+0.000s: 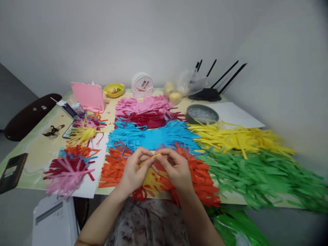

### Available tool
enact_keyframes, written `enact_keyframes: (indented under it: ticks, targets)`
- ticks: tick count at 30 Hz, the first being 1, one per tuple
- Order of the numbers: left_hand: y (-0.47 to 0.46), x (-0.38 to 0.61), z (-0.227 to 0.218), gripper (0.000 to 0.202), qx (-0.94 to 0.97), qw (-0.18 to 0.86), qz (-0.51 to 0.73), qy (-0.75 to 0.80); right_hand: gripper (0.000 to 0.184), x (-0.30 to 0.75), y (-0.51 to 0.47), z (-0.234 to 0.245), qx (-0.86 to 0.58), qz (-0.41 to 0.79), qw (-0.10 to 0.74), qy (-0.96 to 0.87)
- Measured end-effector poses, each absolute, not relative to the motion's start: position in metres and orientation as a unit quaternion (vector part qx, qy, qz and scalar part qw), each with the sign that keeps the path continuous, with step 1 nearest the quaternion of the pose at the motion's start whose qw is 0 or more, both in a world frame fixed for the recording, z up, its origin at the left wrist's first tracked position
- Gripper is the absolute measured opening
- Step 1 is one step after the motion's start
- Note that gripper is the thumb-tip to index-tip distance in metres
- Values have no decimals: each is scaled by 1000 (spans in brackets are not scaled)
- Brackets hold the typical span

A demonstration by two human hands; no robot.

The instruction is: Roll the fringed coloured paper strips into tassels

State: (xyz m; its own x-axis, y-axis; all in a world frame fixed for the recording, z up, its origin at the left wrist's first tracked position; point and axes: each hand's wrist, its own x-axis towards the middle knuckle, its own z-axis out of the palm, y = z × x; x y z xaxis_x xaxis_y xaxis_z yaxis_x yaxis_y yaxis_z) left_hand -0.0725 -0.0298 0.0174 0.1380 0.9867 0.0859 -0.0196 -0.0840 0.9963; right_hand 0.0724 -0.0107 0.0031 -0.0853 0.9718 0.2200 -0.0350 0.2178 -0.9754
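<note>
Both hands meet over the orange fringed paper at the table's front edge. My left hand pinches one side of a yellow paper tassel, its fingers closed. My right hand pinches the tassel's twisted top from the other side, thumb and forefinger together. The yellow strips hang below the hands, partly hidden by them. Behind lie blue fringed paper, dark red fringe and pink fringe. To the right spread yellow fringe and green fringe.
Multicoloured tassels lie on white paper at left, near a pink stand and a drink carton. A dark bowl, black router, bagged fruit and yellow dish stand at the back.
</note>
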Motion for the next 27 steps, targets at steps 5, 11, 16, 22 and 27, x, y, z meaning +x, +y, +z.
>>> enact_keyframes:
  ticks: [5,11,16,22,27]
  targets:
    - [-32,-74,14,17,533,551,481,426,12,80,-7,4,-407,452,520,-600]
    - [-31,-72,20,18,543,512,486,455,16,79,-15,12,-419,409,531,-612]
    - [-31,-80,16,19,495,558,492,449,19,76,-19,19,-432,386,581,-571]
    - [-42,-81,7,24,473,543,502,478,21,58,-31,16,-455,294,605,-583]
    - [-76,-164,6,29,463,358,526,617,14,52,-47,4,-440,357,525,-635]
